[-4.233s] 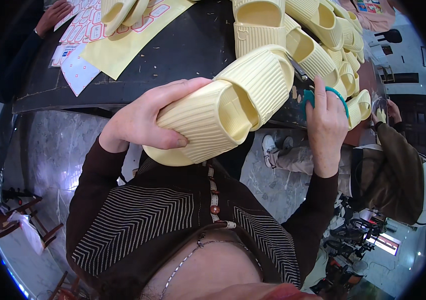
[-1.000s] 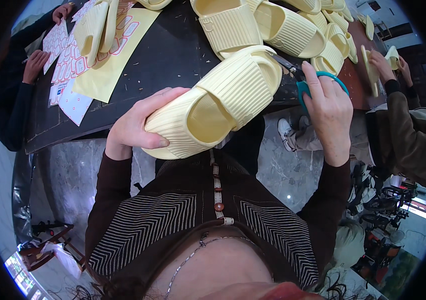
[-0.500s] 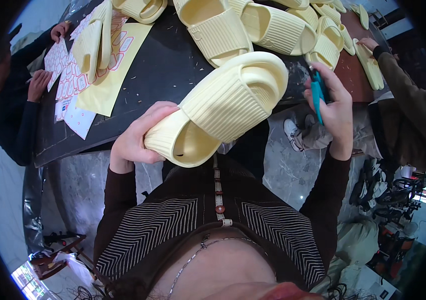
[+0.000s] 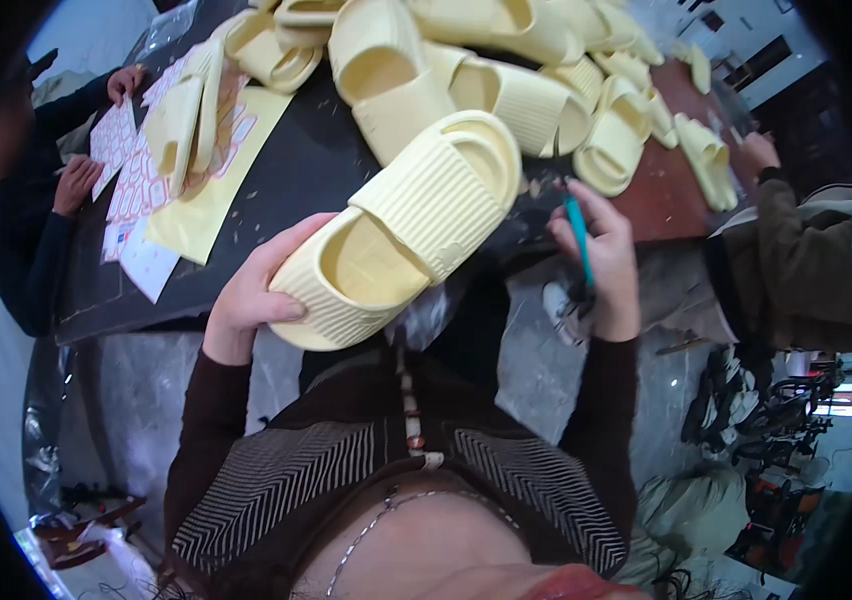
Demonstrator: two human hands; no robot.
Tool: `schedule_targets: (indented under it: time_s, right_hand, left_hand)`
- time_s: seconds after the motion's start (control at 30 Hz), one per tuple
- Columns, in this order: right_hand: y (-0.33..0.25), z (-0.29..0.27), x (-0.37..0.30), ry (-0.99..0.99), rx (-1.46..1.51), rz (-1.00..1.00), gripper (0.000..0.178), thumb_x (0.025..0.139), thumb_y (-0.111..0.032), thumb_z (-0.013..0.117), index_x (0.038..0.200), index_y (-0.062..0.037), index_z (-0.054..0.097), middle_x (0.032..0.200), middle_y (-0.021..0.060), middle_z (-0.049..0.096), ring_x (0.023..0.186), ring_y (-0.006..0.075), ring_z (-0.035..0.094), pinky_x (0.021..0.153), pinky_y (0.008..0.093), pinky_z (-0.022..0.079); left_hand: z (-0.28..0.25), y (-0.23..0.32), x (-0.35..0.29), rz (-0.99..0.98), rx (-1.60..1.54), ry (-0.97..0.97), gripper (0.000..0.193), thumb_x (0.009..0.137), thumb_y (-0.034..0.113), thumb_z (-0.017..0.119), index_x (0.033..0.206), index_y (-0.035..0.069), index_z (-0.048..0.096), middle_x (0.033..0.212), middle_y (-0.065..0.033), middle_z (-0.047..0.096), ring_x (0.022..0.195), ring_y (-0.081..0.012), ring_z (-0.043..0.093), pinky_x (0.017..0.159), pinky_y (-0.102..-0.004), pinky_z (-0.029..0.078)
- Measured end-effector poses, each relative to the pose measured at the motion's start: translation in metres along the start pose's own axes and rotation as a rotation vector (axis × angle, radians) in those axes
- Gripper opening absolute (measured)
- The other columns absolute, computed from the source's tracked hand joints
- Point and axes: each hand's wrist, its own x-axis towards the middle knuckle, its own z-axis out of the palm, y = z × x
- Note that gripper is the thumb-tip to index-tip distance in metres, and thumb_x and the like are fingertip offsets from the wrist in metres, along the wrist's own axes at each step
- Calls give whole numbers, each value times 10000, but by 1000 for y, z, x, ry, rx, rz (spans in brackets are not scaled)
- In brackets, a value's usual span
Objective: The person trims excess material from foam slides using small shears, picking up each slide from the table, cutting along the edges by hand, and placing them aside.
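Note:
My left hand [image 4: 251,290] is closed around the heel end of a pale yellow slide slipper [image 4: 441,205], thumb on its near side. Held tilted above the table's near edge, the slipper has its ribbed strap and foot opening facing up and its toe end pointing far right. To the right of it, my right hand [image 4: 614,265] grips slim teal-handled nippers [image 4: 578,235]. Their small dark tip points away from me, apart from the slipper; the jaws are too small and blurred to read.
A pile of matching slippers [image 4: 516,95] covers the dark table [image 4: 286,190] beyond my hands. At left lie sticker sheets [image 4: 131,185], a yellow sheet [image 4: 186,225] and a slipper pair [image 4: 186,120]. One co-worker's hands [image 4: 76,185] hold a sheet at left; another person's arm [image 4: 776,215] reaches in at right.
The slipper has rolled in my left hand, showing more of its foot opening and side, and shifted left. My right hand has moved left with the nippers. My view has shifted slightly.

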Motion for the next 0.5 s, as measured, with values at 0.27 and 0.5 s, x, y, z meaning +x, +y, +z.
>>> schedule_targets:
  time_s: [0.27,0.5]
  right_hand:
    - [9,22,3,106,394,193,391,867,-51,639,1237,18,537,789,43,611,530,42,470,459,169,367]
    - [42,23,17,438,451,-132,446,884,-57,624,1296,18,469,825,30,593,582,47,490,487,180,398]
  left_hand:
    - [23,62,86,11,-347,158,675,774,233,724,1325,-38,445,1252,-145,568,1123,-235,590,984,-372,475]
    - [84,113,268,-50,-450,-75,543,887,248,653,1310,-37,467,1182,-222,596,1010,-280,627,887,-370,515]
